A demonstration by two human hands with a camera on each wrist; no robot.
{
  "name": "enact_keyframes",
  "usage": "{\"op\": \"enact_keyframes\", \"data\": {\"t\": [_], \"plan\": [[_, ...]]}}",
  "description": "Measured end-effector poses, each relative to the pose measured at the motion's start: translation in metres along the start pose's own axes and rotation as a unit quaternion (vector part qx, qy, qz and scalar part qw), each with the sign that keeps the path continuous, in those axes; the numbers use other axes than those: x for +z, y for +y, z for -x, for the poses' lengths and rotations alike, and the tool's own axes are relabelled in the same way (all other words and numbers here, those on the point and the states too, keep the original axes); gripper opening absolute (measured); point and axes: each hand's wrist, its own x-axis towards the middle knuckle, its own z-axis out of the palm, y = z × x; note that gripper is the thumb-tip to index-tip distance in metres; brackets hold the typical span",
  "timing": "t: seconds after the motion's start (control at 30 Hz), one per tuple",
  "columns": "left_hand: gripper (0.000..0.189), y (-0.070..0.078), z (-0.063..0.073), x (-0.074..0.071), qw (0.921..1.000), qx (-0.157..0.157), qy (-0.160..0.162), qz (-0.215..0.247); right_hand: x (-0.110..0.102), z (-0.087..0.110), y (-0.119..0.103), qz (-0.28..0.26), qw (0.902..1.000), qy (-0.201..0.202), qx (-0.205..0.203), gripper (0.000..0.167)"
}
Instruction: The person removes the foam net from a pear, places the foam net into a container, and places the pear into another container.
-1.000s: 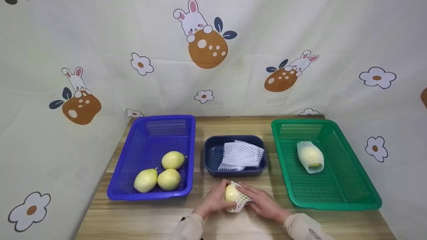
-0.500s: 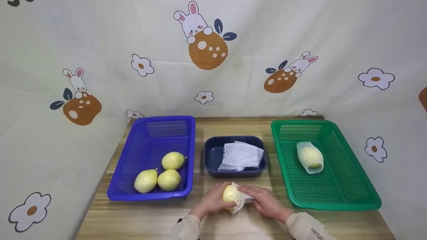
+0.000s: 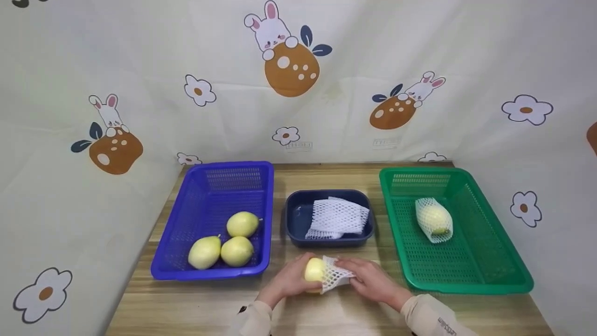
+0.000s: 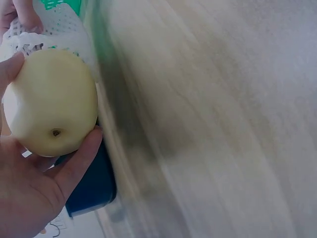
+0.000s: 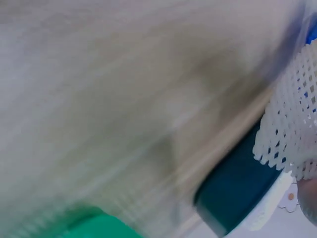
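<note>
My left hand (image 3: 290,279) grips a pale yellow pear (image 3: 314,269) in front of the dark blue tub. In the left wrist view, thumb and fingers go round the sides of the bare pear (image 4: 54,99), and a small dark hollow shows on its near end. My right hand (image 3: 373,282) pinches a white foam net sleeve (image 3: 335,275) at the pear's right side. The sleeve's mouth lies against that end of the pear; how far it reaches over the fruit is partly hidden. Mesh of the sleeve (image 5: 292,114) fills the right edge of the right wrist view.
At left, a blue basket (image 3: 163,233) holds 3 bare pears (image 3: 237,251). The dark blue tub (image 3: 298,239) behind my hands contains more white foam nets (image 3: 338,216). On the right, a green basket (image 3: 466,280) holds one pear in a net (image 3: 434,220).
The pear and my left hand have shifted slightly left. More of the pear's left side now shows bare, with the net stretched out to its right. Baskets and tub stay in place.
</note>
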Motion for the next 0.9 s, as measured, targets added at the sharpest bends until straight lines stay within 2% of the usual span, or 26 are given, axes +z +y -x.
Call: {"op": "enact_keyframes", "data": {"t": [0.3, 0.57, 0.77, 0.9], "plan": [[0.061, 0.023, 0.000, -0.043, 0.9974, 0.000, 0.013, -0.070, -0.025, -0.026, -0.013, -0.007, 0.9995, -0.012, -0.027, 0.046], [0.063, 0.036, -0.004, -0.081, 0.9918, 0.023, 0.032, -0.121, -0.052, -0.055, -0.016, 0.041, 0.9974, -0.013, -0.057, 0.041], [0.069, 0.043, -0.006, -0.104, 0.9905, 0.009, 0.035, -0.133, -0.069, -0.070, -0.018, 0.061, 0.9965, -0.019, -0.055, 0.041], [0.069, 0.046, -0.006, -0.117, 0.9898, 0.011, 0.039, -0.137, -0.076, -0.079, -0.018, 0.070, 0.9961, -0.025, -0.047, 0.041]]}}
